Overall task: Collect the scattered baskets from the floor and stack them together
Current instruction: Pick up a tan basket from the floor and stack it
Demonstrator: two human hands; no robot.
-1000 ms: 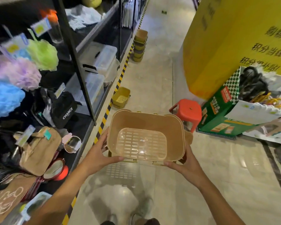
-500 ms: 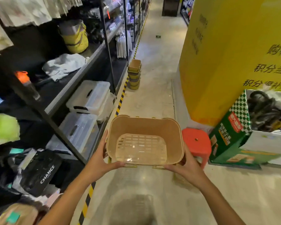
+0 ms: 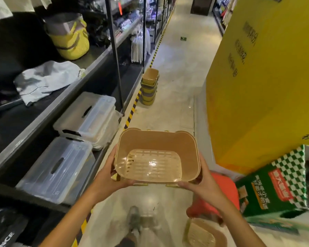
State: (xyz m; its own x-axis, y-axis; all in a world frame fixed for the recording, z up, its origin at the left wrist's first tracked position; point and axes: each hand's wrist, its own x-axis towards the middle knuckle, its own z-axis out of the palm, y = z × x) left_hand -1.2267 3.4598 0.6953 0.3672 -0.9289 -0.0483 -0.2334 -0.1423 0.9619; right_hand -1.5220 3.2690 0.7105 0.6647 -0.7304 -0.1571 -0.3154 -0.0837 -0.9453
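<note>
Tan basket (image 3: 156, 154) held level in mid-air over the aisle floor (image 3: 173, 107), open side up, slotted bottom visible through the mouth. Left hand (image 3: 109, 177) clasped on the near-left corner, thumb hooked over the front rim, remaining fingers wrapped along the left wall. Right hand (image 3: 200, 186) clasped on the near-right corner, thumb lying along the front rim, fingers round the right side. Gripped firmly on both sides; nothing else carried.

Stack of baskets (image 3: 149, 87) standing on the floor well ahead, just beside the yellow-black striped tape (image 3: 132, 111) at the foot of the shelving (image 3: 43, 120); topmost one tan, lower ones yellowish. Count within the stack not readable at this range.

Second tan basket (image 3: 206, 234) on the floor low right, below the right forearm, partly cut off by the frame edge. Red stool (image 3: 223, 193) just behind it, partly hidden by the right wrist. Green checkered carton (image 3: 276, 182) to the right of the stool, against the yellow pillar (image 3: 268, 86).

On the shelving to the left: two clear lidded bins (image 3: 73, 139), crumpled grey cloth (image 3: 46, 79), yellow woven bag (image 3: 70, 36). Shoe (image 3: 134, 218) blurred at bottom centre.
</note>
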